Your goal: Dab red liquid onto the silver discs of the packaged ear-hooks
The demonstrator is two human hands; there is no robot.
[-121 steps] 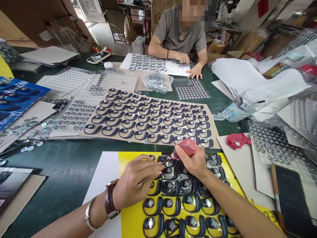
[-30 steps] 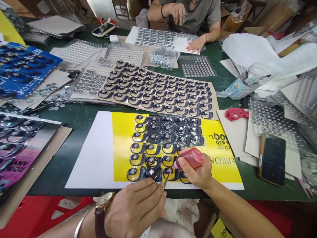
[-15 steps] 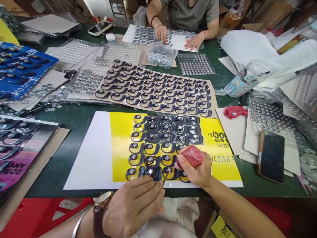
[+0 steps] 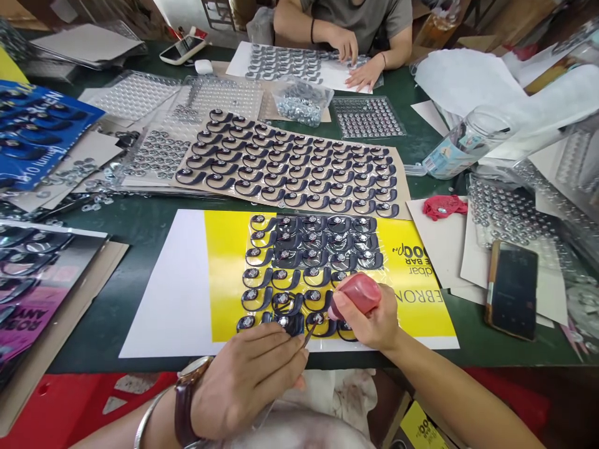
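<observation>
My right hand (image 4: 369,318) grips a small red squeeze bottle (image 4: 358,293), its nozzle tipped down at a dark hook-shaped piece in the bottom row. My left hand (image 4: 253,380), with a watch on its wrist, is closed round a thin pointed tool (image 4: 309,335) whose tip touches the same row. Both work over a yellow card (image 4: 224,274) that carries several rows of dark hooked parts with shiny round centres (image 4: 309,262).
A brown board of several similar parts (image 4: 290,168) lies behind the card. A phone (image 4: 512,290) and red cloth (image 4: 444,206) sit to the right, clear blister trays (image 4: 135,93) at the back left. Across the table, a person's hands (image 4: 355,59) handle another sheet.
Since four seconds ago the view has pulled back and my hands have moved from the card's upper rows to its bottom row. Over the last second they barely shift; the other person's hands have lowered onto their sheet.
</observation>
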